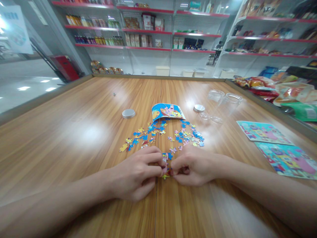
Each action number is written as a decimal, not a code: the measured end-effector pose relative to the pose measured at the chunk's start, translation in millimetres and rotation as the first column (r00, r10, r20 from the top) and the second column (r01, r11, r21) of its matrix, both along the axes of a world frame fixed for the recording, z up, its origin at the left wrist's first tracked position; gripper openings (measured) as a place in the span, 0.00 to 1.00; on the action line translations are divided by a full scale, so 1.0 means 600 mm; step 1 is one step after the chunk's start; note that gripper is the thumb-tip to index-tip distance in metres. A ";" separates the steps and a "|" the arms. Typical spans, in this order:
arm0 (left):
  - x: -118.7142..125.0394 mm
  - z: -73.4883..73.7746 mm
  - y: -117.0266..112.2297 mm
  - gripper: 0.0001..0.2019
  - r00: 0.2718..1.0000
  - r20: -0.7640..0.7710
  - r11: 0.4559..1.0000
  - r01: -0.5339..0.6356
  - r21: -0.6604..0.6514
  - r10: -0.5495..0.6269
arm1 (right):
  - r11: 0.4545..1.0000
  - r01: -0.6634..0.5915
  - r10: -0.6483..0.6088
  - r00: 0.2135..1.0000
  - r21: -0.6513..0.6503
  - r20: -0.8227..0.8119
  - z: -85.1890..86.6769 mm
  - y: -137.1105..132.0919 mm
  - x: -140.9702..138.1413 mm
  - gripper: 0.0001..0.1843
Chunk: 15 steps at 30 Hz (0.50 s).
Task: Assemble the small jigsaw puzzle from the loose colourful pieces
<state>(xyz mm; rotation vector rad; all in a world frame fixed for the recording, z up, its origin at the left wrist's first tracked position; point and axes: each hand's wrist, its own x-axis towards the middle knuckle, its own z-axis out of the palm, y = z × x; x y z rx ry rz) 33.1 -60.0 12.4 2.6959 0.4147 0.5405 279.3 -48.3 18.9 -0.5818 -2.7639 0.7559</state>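
My left hand point(140, 172) and my right hand point(195, 167) rest close together on the wooden table point(74, 138), fingers curled and pinching small puzzle pieces point(165, 168) between them. Beyond my fingers lies a loose spread of several colourful jigsaw pieces point(163, 135). A small cartoon picture card point(167, 111) lies just behind that spread.
A silver lid point(128, 113) sits left of the card, another lid point(199, 107) right of it. Two clear jars point(224, 100) lie on the table at the right. Two finished cartoon puzzles point(274, 143) lie at the right edge. Snack bags and store shelves stand behind.
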 end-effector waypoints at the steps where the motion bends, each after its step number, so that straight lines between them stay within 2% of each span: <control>1: 0.000 0.001 0.000 0.12 1.000 -0.006 1.000 0.005 0.004 -0.005 | 1.000 -0.011 0.011 1.000 0.018 0.006 0.001 0.000 0.000 0.06; 9: -0.001 0.005 0.001 0.12 0.998 -0.056 0.999 0.032 0.024 -0.031 | 0.988 -0.036 0.020 0.995 0.151 0.103 0.011 -0.006 -0.001 0.07; 15: 0.000 0.001 0.002 0.12 0.998 -0.035 0.998 0.056 0.038 -0.055 | 0.988 -0.047 0.035 0.996 0.150 0.081 0.008 -0.005 -0.003 0.07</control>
